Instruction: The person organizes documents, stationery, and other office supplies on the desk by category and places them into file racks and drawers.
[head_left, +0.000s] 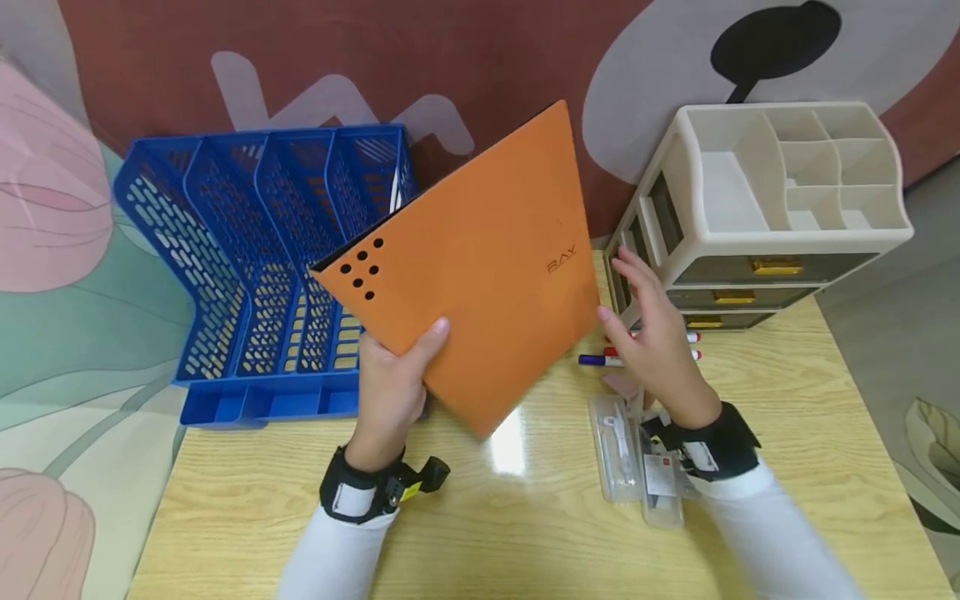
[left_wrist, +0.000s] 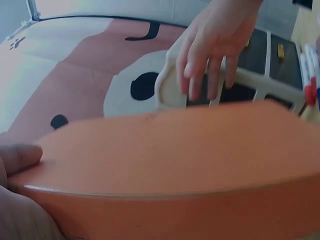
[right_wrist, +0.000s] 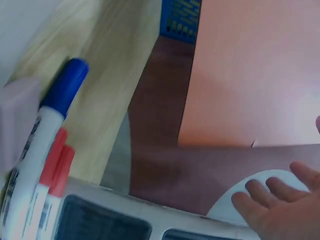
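An orange folder (head_left: 495,275) with dark round spots at one corner and dark lettering is held tilted above the table. My left hand (head_left: 393,387) grips its lower left edge, the thumb lying on the front cover. In the left wrist view the folder's thick edge (left_wrist: 175,215) faces the camera, and that thumb (left_wrist: 20,157) shows at the left. My right hand (head_left: 656,342) is beside the folder's right edge, fingers spread and holding nothing. From the right wrist view, that hand (right_wrist: 285,210) appears apart from the folder (right_wrist: 250,75).
A blue file rack (head_left: 262,379) stands at the left, with something white in its right slot. At the right is a white drawer organizer (head_left: 795,242). Several markers (head_left: 592,360) and clear plastic cases (head_left: 615,450) lie on the wooden table (head_left: 540,533) near my right wrist.
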